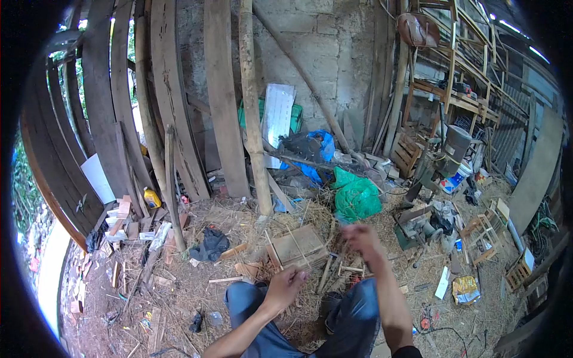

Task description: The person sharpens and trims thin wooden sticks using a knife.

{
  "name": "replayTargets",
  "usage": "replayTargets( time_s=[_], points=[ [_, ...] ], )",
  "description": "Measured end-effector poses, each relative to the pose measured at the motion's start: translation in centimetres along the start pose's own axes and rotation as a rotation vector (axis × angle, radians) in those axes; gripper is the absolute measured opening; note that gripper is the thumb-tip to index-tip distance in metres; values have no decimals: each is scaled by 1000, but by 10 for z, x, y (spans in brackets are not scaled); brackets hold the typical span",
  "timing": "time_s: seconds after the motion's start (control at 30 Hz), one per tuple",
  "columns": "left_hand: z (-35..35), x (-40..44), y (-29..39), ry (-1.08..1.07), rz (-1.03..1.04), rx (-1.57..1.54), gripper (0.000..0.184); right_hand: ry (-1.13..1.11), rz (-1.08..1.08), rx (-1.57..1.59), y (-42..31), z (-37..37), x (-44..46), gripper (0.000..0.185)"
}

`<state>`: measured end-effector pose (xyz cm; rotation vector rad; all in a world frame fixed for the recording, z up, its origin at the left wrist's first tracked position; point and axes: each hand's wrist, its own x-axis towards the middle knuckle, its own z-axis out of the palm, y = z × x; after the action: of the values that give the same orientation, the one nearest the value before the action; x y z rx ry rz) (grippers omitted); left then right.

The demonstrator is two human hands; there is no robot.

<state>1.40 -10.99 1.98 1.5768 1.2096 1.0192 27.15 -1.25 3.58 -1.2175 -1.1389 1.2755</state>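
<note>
My left hand (285, 289) is closed above my left knee, thumb and fingers pressed together. A thin pale strip (271, 247) runs up from close to its fingers; whether the hand holds it I cannot tell. My right hand (363, 243) is raised above my right knee, just below a green plastic bag (357, 197). Motion blurs its fingers, so their grip is unclear. Between and beyond the hands, a flat wooden board (300, 246) lies on the straw-covered ground, with another thin strip across it. A small wooden frame (356, 269) sits below my right hand, partly hidden.
Tall planks (224, 101) and a bamboo pole (249, 113) lean at the back. A black plastic bag (211, 244) and a yellow bottle (152, 197) lie left. On the right are a machine with a grey motor (456, 143), a slatted wooden frame (479, 238) and a cable (447, 330).
</note>
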Motion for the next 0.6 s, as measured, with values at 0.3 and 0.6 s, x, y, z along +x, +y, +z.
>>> replayTargets(
  time_s=[0.3, 0.6],
  points=[
    [2, 26, 3, -49, -216, -503, 18, -266, 97, 3, -8, 72, -49, 18],
    [3, 9, -1, -57, -22, -413, 21, -152, 42, 151, -8, 36, -16, 16]
  ],
)
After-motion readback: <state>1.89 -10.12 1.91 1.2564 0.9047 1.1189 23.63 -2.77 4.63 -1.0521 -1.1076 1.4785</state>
